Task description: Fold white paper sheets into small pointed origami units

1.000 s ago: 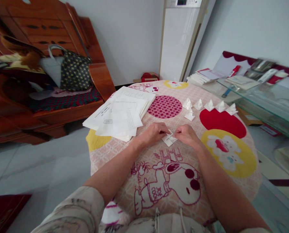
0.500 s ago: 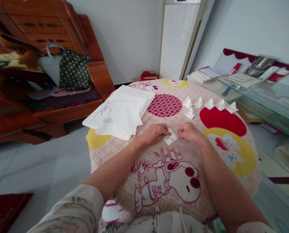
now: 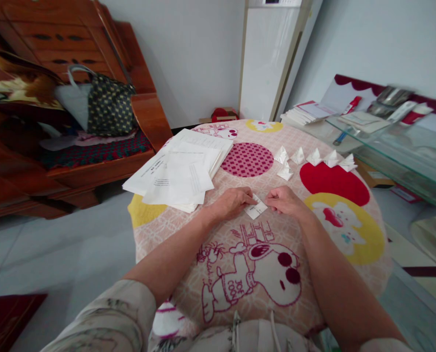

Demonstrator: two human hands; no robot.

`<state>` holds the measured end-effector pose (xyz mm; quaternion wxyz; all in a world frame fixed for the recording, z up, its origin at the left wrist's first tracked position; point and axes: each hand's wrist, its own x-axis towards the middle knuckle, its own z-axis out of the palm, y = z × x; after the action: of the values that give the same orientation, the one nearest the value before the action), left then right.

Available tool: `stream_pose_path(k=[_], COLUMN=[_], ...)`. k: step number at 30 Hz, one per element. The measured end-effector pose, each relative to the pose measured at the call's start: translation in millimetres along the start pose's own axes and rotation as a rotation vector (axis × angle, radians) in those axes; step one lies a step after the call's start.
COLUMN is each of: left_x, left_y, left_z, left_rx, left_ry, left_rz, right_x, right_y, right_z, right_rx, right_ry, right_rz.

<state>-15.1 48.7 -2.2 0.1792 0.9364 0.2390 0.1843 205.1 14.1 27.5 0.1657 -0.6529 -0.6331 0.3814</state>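
Observation:
A small folded square of printed paper [image 3: 255, 209] lies on the patterned tablecloth, turned like a diamond. My left hand [image 3: 236, 201] is closed on its left corner, fingers pressing it against the cloth. At its right corner is my right hand [image 3: 283, 200], with thumb and fingertips pinched together; whether they grip the paper's edge is hard to make out. Beyond my hands stand several folded paper boats [image 3: 315, 157] in a row, and one more folded paper boat [image 3: 285, 171] sits just in front of the row's left end.
A stack of printed sheets [image 3: 181, 168] lies at the table's left. To the right stands a glass shelf [image 3: 394, 142] bearing metal bowls and a cup, close to the round table's edge. A wooden bench [image 3: 104, 164] with bags [image 3: 110, 105] is at the back left.
Both hands stay at the folded paper, almost unmoved. My right fingertips have shifted very slightly at its right corner. The whole view has drifted a little.

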Motion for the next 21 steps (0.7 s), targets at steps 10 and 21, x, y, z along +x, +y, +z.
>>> stream_pose_path(k=[10,21], left_x=[-1,0], left_y=[0,-2], left_z=[1.0,2.4], left_rx=[-0.014,-0.034], left_ry=[0.008,0.019], left_rz=[-0.002,0.012], right_x=[1,4], right_y=[-5,-12], right_z=[5,7], right_rx=[-0.143,-0.021], right_ry=[0.033,0.006], right_rz=[0.005,0.081])
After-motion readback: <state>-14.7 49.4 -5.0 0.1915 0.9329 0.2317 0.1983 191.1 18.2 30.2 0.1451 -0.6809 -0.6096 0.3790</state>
